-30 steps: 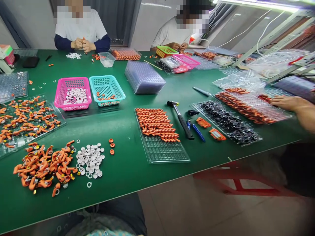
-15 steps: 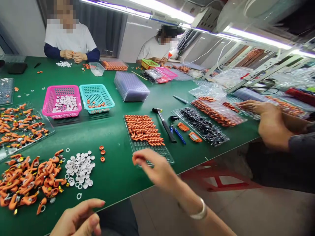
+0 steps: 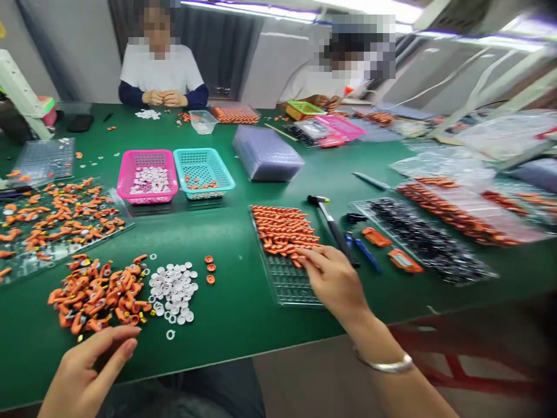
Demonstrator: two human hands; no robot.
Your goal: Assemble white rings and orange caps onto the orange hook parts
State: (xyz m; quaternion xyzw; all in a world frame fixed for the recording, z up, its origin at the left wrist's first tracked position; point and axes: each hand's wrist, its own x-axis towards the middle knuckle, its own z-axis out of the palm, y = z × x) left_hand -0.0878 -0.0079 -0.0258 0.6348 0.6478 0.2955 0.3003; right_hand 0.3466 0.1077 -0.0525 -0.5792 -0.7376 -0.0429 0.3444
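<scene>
My right hand (image 3: 335, 281), a bangle on its wrist, reaches over a clear compartment tray (image 3: 287, 281). Its thumb and fingers are closed on an orange curved part (image 3: 298, 262) at the lower edge of the filled rows. Similar orange parts (image 3: 285, 227) lie packed in the tray's upper half. Low on the left, my left hand (image 3: 91, 368) holds nothing, with thumb and index finger apart. It is close to a loose heap of orange curved parts with brass-coloured ends (image 3: 100, 296). White round caps (image 3: 174, 290) and three orange caps (image 3: 210, 267) lie right of that heap.
Pink basket (image 3: 148, 197) and turquoise basket (image 3: 226, 174) stand behind, near stacked clear trays (image 3: 267, 154). A hammer (image 3: 333, 223), blue-handled pliers (image 3: 368, 254) and a tray of black parts (image 3: 418, 238) lie rightward. Two people (image 3: 163, 69) work across the table.
My right hand has moved from the tray's lower left corner up to the orange rows with its part. My left hand has shifted toward the loose heap. The view has turned left.
</scene>
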